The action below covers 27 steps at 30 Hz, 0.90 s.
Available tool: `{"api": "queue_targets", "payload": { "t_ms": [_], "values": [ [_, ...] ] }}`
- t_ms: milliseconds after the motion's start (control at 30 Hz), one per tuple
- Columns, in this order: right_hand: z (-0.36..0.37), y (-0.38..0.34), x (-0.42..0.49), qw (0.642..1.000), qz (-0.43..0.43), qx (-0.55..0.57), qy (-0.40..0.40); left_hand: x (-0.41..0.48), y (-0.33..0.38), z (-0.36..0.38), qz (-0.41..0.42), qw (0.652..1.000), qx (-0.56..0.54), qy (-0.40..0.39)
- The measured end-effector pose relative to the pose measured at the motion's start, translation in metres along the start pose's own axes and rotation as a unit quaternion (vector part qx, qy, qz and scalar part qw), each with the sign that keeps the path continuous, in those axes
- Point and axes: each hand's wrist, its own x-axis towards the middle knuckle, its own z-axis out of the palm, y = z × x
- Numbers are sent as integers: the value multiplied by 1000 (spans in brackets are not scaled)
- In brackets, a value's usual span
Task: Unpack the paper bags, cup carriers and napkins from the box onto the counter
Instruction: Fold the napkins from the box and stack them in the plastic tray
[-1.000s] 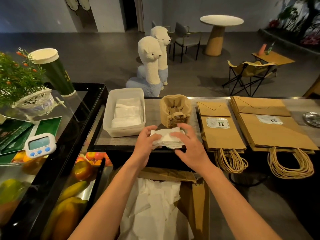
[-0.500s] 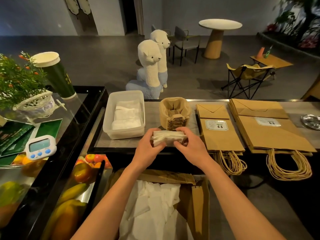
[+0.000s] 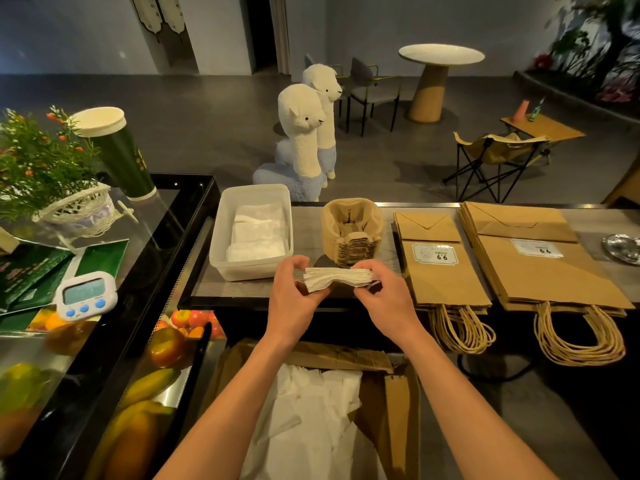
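Your left hand (image 3: 291, 301) and right hand (image 3: 386, 301) pinch the napkin stack (image 3: 337, 279) at its ends, long axis left-to-right, over the near edge of the surface (image 3: 306, 230); the tub (image 3: 249, 270) lies just left, nearer your left hand.

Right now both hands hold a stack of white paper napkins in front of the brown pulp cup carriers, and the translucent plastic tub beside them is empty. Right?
The translucent plastic tub is not empty: the head view shows folded white napkins lying in it. The rest holds: left hand and right hand hold the stack of white paper napkins before the brown pulp cup carriers.
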Motion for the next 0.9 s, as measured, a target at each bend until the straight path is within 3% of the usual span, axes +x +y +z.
{"api": "queue_targets", "payload": {
  "t_ms": [233,533,667,767,833,900],
  "values": [
    [2,-17,-2,999,-24,36,10,-5,15,-13,-96,991,-92,-2],
    [11,-44,4,995,-90,47,17,0,36,-38,-215,933,-287,-14],
    [16,-59,13,995,-94,34,0,1,48,-54,-208,900,-381,-38],
    [23,-68,23,996,-86,11,-11,7,54,-67,-212,887,-410,2],
    [27,-74,30,996,-91,2,-16,15,54,-76,-216,905,-366,8],
    [31,-83,39,995,-98,-2,-22,26,50,-84,-185,950,-252,2]
  ]
}}
